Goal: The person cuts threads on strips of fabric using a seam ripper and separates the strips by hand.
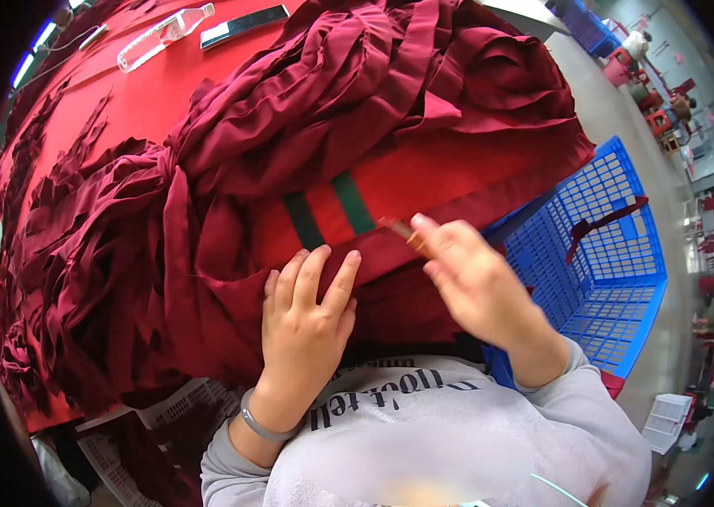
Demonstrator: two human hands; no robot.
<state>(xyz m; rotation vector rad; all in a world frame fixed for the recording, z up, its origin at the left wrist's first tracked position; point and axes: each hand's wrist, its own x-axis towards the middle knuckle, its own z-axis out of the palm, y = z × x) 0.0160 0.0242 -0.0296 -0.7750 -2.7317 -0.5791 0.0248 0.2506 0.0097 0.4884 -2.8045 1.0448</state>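
My left hand lies flat, fingers stretched out and slightly apart, on a long maroon fabric strip. Its fingertips reach the strip's upper edge, close to the lower end of a dark green band. A second green band runs alongside on the red surface. Just above the strip, my right hand is closed, somewhat blurred, around a small thin tool with an orange-brown part. The tool's tip points left; its exact kind is not clear.
A big heap of maroon strips covers the red table, with more piled at left. A clear bottle and a phone lie at the back. The blue basket stands at right, a strip over its rim.
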